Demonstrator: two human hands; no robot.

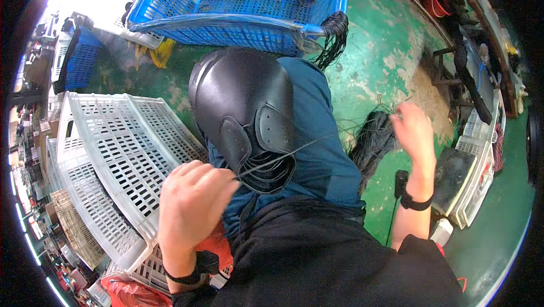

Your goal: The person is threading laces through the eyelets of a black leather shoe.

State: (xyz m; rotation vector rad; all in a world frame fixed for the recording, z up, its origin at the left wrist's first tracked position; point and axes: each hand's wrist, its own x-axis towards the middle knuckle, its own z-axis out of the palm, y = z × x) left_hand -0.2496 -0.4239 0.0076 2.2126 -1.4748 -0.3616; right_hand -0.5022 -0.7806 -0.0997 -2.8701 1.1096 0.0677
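A stack of black leather shoe uppers (241,89) lies nested on my lap, toe end away from me, with two eyelet flaps at the near end. A thin black shoelace (277,161) stretches taut across the near end of the stack. My left hand (195,199) is closed in a pinch on it, left of the uppers. Out to the right, my right hand (413,128) is raised with its fingers pinched at the lace's other end, slightly blurred. Below and beside that hand, a thick bundle of black laces (371,137) hangs by my right leg.
A large blue plastic crate (226,29) stands ahead, with a bunch of black laces (334,35) tied at its right corner. White perforated crates (130,159) rise close on my left. At the right are a dark stool (445,72) and a white crate (473,179). An orange-red bag (136,293) lies lower left.
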